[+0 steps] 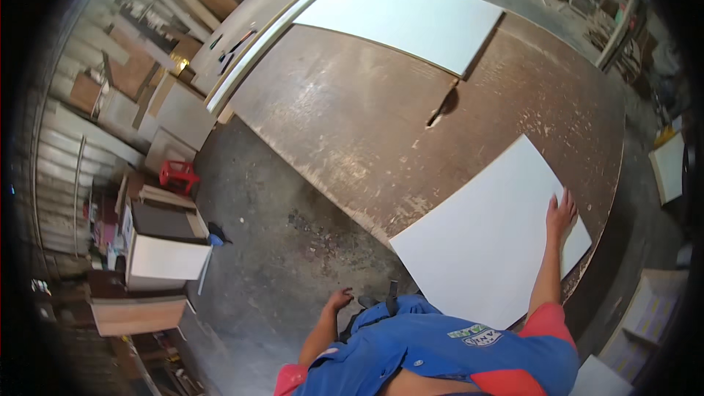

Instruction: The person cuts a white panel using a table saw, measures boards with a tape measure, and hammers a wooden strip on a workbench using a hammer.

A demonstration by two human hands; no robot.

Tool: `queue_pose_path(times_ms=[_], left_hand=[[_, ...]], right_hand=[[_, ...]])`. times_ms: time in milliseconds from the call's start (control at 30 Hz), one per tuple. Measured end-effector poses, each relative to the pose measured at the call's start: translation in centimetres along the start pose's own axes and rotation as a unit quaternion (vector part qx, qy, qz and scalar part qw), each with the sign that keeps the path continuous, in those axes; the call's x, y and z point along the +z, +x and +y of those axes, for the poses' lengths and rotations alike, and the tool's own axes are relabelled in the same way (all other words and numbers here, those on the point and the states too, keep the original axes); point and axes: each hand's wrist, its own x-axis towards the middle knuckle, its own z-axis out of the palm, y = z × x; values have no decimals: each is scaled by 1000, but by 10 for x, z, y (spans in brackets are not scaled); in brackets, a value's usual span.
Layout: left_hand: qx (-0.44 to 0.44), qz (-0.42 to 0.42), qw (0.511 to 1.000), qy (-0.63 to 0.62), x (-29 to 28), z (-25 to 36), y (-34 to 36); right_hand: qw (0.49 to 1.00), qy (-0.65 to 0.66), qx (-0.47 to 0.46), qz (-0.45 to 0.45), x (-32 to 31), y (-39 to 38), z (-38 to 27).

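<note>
My right hand (562, 212) lies flat, fingers spread, on a white board (484, 242) that rests on the near right part of a big brown saw table (352, 117). The board overhangs the table's near edge toward my body. My left hand (339, 298) hangs loose beside my hip over the concrete floor, holding nothing. A saw blade (442, 108) pokes up from a slot in the table's middle. A second, larger white board (403, 18) lies at the table's far end.
A long pale fence rail (257, 48) runs along the table's left side. On the floor to the left stand a small red stool (178, 175), stacked white and wooden panels (158, 249) and scrap wood. More panels lean at the right (669, 166).
</note>
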Motion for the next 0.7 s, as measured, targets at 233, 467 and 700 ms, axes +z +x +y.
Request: queue_pose_path(times_ms=[233, 467, 700], left_hand=[[195, 38, 975, -100, -22, -7, 23], [80, 79, 983, -145, -30, -175, 30], [-27, 102, 988, 110, 4, -409, 17]], right_hand=[[992, -70, 36, 98, -26, -144, 51], [967, -93, 237, 3, -96, -374, -8], [607, 687, 370, -151, -98, -462, 3]])
